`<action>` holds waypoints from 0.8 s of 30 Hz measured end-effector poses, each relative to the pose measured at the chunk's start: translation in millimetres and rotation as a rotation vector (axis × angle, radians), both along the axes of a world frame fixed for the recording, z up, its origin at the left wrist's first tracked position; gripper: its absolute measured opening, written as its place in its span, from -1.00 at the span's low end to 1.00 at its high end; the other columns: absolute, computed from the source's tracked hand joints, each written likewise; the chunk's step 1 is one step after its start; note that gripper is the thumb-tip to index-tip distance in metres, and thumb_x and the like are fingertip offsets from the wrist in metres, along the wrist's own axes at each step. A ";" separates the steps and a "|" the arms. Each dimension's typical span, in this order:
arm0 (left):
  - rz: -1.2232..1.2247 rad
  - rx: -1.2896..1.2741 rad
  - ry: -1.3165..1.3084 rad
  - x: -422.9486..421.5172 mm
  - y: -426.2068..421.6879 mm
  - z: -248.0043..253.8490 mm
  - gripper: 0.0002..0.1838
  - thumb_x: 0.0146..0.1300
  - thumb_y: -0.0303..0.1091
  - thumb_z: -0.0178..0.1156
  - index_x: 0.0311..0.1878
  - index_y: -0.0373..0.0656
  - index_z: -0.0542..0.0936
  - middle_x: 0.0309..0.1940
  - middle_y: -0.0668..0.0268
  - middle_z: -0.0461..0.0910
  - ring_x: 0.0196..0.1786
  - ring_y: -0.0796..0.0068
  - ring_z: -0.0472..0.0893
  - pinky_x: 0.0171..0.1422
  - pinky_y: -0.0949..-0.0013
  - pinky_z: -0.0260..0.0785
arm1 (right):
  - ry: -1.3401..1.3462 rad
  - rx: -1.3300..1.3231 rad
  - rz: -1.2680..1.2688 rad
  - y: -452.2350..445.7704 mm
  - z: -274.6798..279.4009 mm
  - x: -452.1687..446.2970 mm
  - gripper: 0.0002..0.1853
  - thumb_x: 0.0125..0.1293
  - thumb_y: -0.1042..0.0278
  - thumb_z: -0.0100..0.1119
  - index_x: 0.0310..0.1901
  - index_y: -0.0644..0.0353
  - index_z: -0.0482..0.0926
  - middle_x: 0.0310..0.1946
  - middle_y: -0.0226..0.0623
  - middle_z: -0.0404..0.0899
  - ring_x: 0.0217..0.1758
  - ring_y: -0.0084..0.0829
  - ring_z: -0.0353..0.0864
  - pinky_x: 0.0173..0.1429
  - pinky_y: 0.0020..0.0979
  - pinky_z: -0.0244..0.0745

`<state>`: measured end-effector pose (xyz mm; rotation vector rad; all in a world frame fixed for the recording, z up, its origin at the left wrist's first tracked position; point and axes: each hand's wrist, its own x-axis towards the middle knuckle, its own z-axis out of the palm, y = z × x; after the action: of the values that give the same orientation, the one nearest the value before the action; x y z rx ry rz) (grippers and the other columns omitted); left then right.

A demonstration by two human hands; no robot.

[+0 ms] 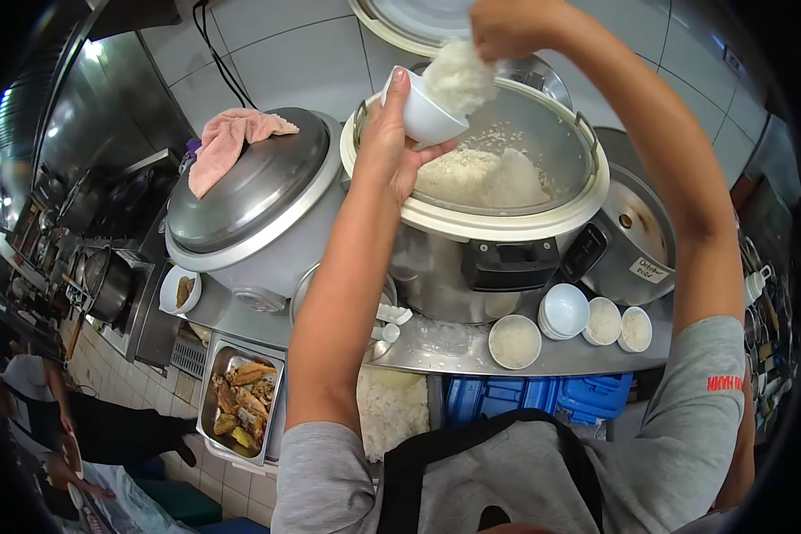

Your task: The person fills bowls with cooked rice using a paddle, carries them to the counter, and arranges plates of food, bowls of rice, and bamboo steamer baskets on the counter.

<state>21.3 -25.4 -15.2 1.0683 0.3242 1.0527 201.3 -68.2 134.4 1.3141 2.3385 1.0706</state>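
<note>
I hold the white bowl (424, 118) over the open cooker (507, 230), left hand (393, 153) clasped round it, rice (461, 78) at its mouth by the curled right hand (513, 30), whose hold I cannot tell, three filled bowls (514, 343) standing on the desk (596, 359), stacked bowls (565, 311) seemingly left unfilled.

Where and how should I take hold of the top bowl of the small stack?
Probably pinch the top bowl by its near rim, coming from above on the person's side: its open mouth faces up, the rice cooker stands behind, and rice-filled bowls flank it.
</note>
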 end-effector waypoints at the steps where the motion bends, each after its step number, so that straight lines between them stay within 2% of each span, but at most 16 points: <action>1: -0.053 -0.021 -0.018 -0.6 -1.8 1.7 -0.22 0.17 0.25 0.08 0.19 -0.21 0.19 0.06 0.04 0.34 0.04 0.07 0.47 -0.09 0.01 0.51 | 0.147 -0.028 -0.449 -8.4 6.5 -45.4 -0.79 -0.03 0.37 0.12 -0.40 0.28 0.66 -0.42 -0.06 0.63 -0.30 -0.12 0.64 -0.25 -0.25 0.51; 2: -0.064 -0.055 -0.051 -2.1 -3.1 3.2 -0.23 0.21 0.21 0.04 0.24 -0.26 0.18 0.12 -0.01 0.32 0.12 -0.02 0.44 0.06 -0.12 0.43 | 0.111 0.074 -0.347 -0.1 2.0 -48.4 -0.81 -0.05 0.36 0.15 -0.44 0.26 0.66 -0.42 -0.05 0.64 -0.31 -0.13 0.65 -0.27 -0.23 0.52; 3: -0.060 -0.054 -0.051 -2.6 -3.2 3.7 -0.23 0.21 0.21 0.04 0.24 -0.26 0.18 0.12 -0.01 0.32 0.12 -0.02 0.44 0.06 -0.12 0.43 | 0.112 0.074 -0.343 -2.1 -1.2 -43.5 -0.81 -0.05 0.36 0.15 -0.44 0.26 0.66 -0.42 -0.05 0.64 -0.31 -0.13 0.65 -0.27 -0.23 0.52; 5: -0.036 -0.094 -0.107 -3.8 -2.0 3.2 -0.21 0.21 0.23 0.03 0.24 -0.26 0.17 0.13 -0.01 0.31 0.11 0.00 0.45 0.05 -0.10 0.44 | 0.165 0.422 0.136 -10.9 -9.5 -34.2 -0.81 -0.02 0.31 0.16 -0.40 0.20 0.67 -0.37 -0.11 0.65 -0.25 -0.18 0.64 -0.19 -0.26 0.51; 7: -0.015 -0.085 -0.155 -4.7 -2.4 2.9 -0.21 0.21 0.23 0.04 0.25 -0.25 0.16 0.14 -0.02 0.30 0.10 0.00 0.45 0.05 -0.10 0.44 | -0.039 0.101 -0.399 46.1 -27.3 -24.4 -0.86 0.04 0.34 0.13 -0.49 0.18 0.64 -0.50 -0.23 0.63 -0.39 -0.35 0.63 -0.39 -0.39 0.42; 8: -0.004 -0.076 -0.203 -4.7 -2.9 3.0 -0.20 0.20 0.24 0.04 0.25 -0.25 0.15 0.14 -0.02 0.30 0.10 0.00 0.45 0.04 -0.09 0.45 | 0.004 0.005 -0.443 47.0 -45.9 -27.5 -0.82 0.08 0.29 0.14 -0.35 0.14 0.67 -0.30 -0.19 0.66 -0.14 -0.22 0.64 -0.09 -0.10 0.44; 10: 0.018 -0.084 -0.212 -5.2 -1.8 2.2 -0.21 0.19 0.24 0.05 0.23 -0.24 0.17 0.12 0.00 0.32 0.09 0.03 0.46 0.02 -0.06 0.46 | -0.058 -0.241 -0.381 83.2 -105.6 5.1 -0.79 0.09 0.24 0.13 -0.31 0.11 0.67 -0.23 -0.24 0.65 -0.08 -0.25 0.61 0.05 0.11 0.29; 11: 0.021 -0.051 -0.221 -5.3 -0.3 0.8 -0.22 0.19 0.24 0.06 0.22 -0.23 0.19 0.10 0.01 0.34 0.09 0.05 0.46 0.00 -0.05 0.47 | -0.190 -0.337 -0.408 117.9 -150.1 27.7 -0.78 0.10 0.22 0.13 -0.29 0.07 0.67 -0.20 -0.27 0.64 -0.08 -0.27 0.60 0.05 0.09 0.26; 14: 0.044 -0.013 -0.233 -6.1 0.0 0.1 -0.24 0.18 0.24 0.06 0.20 -0.22 0.22 0.06 0.05 0.37 0.08 0.11 0.48 -0.05 -0.01 0.48 | -0.156 -0.635 -0.201 92.6 -186.6 16.0 -0.73 0.03 0.16 0.12 -0.29 0.09 0.67 -0.37 -0.28 0.65 -0.27 -0.25 0.60 -0.14 -0.12 0.39; 16: 0.060 0.001 -0.250 -6.4 -1.1 -0.6 -0.24 0.18 0.24 0.07 0.19 -0.23 0.23 0.06 0.05 0.37 0.07 0.12 0.48 -0.04 0.00 0.48 | 0.064 -1.002 -0.163 92.6 -217.3 6.6 -0.69 0.00 0.15 0.09 -0.28 0.13 0.65 -0.46 -0.29 0.63 -0.41 -0.31 0.55 -0.29 -0.25 0.40; 21: 0.092 0.015 -0.256 -7.5 -1.6 -0.7 -0.21 0.15 0.28 0.07 0.18 -0.24 0.25 0.03 0.07 0.39 0.06 0.15 0.48 -0.04 0.02 0.48 | 0.275 -1.139 -0.267 65.4 -194.0 -1.9 -0.73 0.03 0.21 0.11 -0.30 0.20 0.63 -0.59 -0.34 0.55 -0.51 -0.47 0.46 -0.35 -0.37 0.36; 23: 0.098 0.058 -0.218 -7.0 0.8 -2.0 -0.14 0.11 0.38 0.00 0.21 -0.18 0.12 0.00 0.09 0.32 -0.02 0.22 0.47 -0.14 0.17 0.44 | 0.618 -1.210 -0.394 48.0 -177.4 6.0 -0.80 0.09 0.29 0.14 -0.33 0.20 0.64 -0.64 -0.41 0.48 -0.53 -0.55 0.41 -0.38 -0.44 0.32; 24: 0.098 0.055 -0.218 -6.5 1.5 -2.9 -0.14 0.11 0.38 0.00 0.21 -0.18 0.12 0.00 0.09 0.32 -0.02 0.22 0.47 -0.14 0.17 0.44 | 0.751 -1.270 -0.443 44.9 -174.9 12.9 -0.85 0.12 0.34 0.15 -0.48 0.22 0.59 -0.69 -0.47 0.41 -0.58 -0.62 0.34 -0.43 -0.51 0.25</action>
<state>14.8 -23.9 -18.1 0.9836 0.1738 1.2604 214.2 -23.3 -40.5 1.5419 2.1255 -1.0785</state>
